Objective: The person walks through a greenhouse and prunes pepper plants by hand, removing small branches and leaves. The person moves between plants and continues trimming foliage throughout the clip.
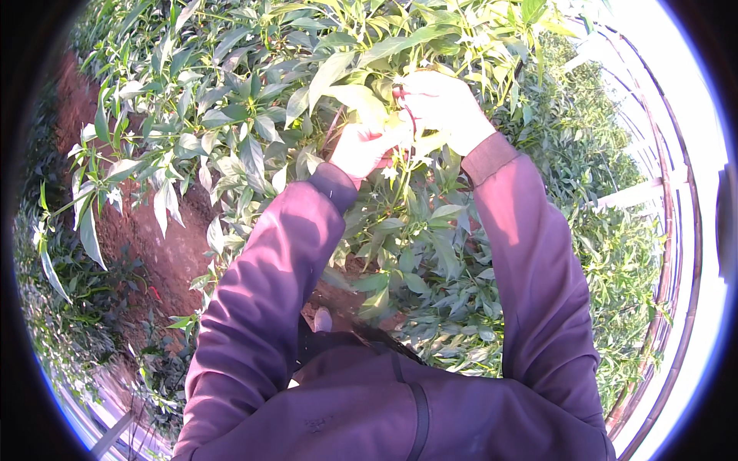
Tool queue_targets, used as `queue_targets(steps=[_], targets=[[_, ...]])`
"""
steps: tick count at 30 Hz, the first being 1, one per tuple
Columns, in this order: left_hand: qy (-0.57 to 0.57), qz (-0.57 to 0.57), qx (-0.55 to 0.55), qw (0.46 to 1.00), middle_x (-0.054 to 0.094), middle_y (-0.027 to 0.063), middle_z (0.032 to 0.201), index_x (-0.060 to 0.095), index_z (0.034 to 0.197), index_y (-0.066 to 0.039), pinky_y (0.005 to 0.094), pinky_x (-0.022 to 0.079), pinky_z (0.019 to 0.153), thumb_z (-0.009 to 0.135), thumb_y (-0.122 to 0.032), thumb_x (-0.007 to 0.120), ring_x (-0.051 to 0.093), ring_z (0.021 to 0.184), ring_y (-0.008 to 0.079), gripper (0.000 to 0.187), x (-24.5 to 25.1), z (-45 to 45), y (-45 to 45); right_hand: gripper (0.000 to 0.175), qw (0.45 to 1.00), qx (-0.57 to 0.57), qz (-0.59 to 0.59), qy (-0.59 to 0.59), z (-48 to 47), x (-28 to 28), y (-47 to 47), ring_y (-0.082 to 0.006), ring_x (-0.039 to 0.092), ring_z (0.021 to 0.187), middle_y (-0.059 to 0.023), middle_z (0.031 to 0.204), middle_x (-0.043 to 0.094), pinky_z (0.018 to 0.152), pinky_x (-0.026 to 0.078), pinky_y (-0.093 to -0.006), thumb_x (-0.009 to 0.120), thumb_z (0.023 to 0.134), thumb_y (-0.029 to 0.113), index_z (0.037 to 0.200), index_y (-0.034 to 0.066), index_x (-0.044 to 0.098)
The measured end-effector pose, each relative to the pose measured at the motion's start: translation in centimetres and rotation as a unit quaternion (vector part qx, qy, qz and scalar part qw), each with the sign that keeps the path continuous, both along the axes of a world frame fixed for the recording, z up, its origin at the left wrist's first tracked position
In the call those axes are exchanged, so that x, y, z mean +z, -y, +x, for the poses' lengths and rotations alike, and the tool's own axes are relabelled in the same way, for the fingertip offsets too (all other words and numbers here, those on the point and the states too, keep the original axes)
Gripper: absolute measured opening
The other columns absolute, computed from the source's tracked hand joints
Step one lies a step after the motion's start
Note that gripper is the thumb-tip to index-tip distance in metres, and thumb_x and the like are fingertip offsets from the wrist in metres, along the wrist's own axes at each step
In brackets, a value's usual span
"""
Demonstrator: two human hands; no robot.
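Note:
Both hands are among the upper leaves of a leafy pepper plant (pixel 248 115) with small white flowers. My left hand (pixel 366 147) is at the foliage, its thumb stretched towards the other hand; glare and leaves hide what its fingers touch. Slightly higher and to the right, my right hand (pixel 441 106) has its fingers curled at a thin dark red cord or strip (pixel 410 118), which hangs down between the two hands beside a stem. Both hands are strongly overexposed. Dark purplish sleeves cover both arms.
Reddish bare soil (pixel 167 253) shows at the left between plant rows. More pepper plants (pixel 617 242) stand at the right, by curved poles (pixel 669 230) along a bright edge. A small red thing (pixel 155 293) lies at the lower left. A shoe tip (pixel 323 320) shows below.

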State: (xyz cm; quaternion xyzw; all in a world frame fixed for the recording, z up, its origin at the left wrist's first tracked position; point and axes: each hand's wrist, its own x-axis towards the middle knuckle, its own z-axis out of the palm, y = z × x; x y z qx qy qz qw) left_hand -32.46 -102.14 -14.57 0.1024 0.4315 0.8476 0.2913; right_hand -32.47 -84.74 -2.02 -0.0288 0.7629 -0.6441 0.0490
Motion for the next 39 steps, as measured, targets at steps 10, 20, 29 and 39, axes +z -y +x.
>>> queue_targets(steps=[10, 20, 29, 39], targets=[[0.036, -0.029, -0.102, 0.994, 0.069, -0.0005, 0.096, 0.069, 0.114, -0.01, 0.0288, 0.057, 0.071, 0.095, -0.019, 0.073, 0.064, 0.08, 0.0089, 0.021, 0.7, -0.7, -2.0, 0.028, 0.963, 0.033, 0.238, -0.126, 0.1, 0.4, 0.0, -0.0164, 0.072, 0.088, -0.009, 0.102, 0.076, 0.078, 0.058, -0.0294, 0.079, 0.083, 0.008, 0.108, -0.0025, 0.073], [-0.06, 0.116, -0.136, 0.982, 0.069, 0.0027, 0.097, 0.067, 0.117, -0.005, 0.0289, 0.052, 0.077, 0.092, -0.004, 0.071, 0.066, 0.086, 0.0133, 0.025, 0.6, 0.2, -3.2, 0.041, 0.819, 0.077, 0.56, -0.102, 1.2, 3.3, -1.9, -0.0295, 0.071, 0.096, -0.0138, 0.105, 0.074, 0.087, 0.056, -0.0377, 0.079, 0.077, 0.032, 0.112, 0.0109, 0.076], [-0.016, 0.091, -0.09, 0.992, 0.072, 0.0005, 0.093, 0.072, 0.106, -0.005, 0.0227, 0.048, 0.064, 0.1, -0.012, 0.066, 0.063, 0.075, 0.0077, 0.011, 0.9, 1.1, -2.4, 0.03, 0.875, 0.035, 0.47, -0.109, 2.9, 4.6, -1.2, -0.0215, 0.07, 0.088, -0.0106, 0.1, 0.075, 0.083, 0.056, -0.0344, 0.076, 0.084, 0.02, 0.111, 0.0059, 0.076], [-0.006, 0.062, 0.064, 0.996, 0.073, 0.0022, 0.095, 0.072, 0.104, -0.003, 0.027, 0.054, 0.074, 0.096, -0.008, 0.067, 0.067, 0.083, 0.0089, 0.01, 0.5, 2.9, 0.1, 0.025, 0.829, 0.033, 0.458, -0.318, 8.0, 5.1, 4.4, -0.0293, 0.07, 0.092, -0.0123, 0.103, 0.074, 0.084, 0.056, -0.0375, 0.071, 0.092, 0.024, 0.111, 0.0071, 0.074]])
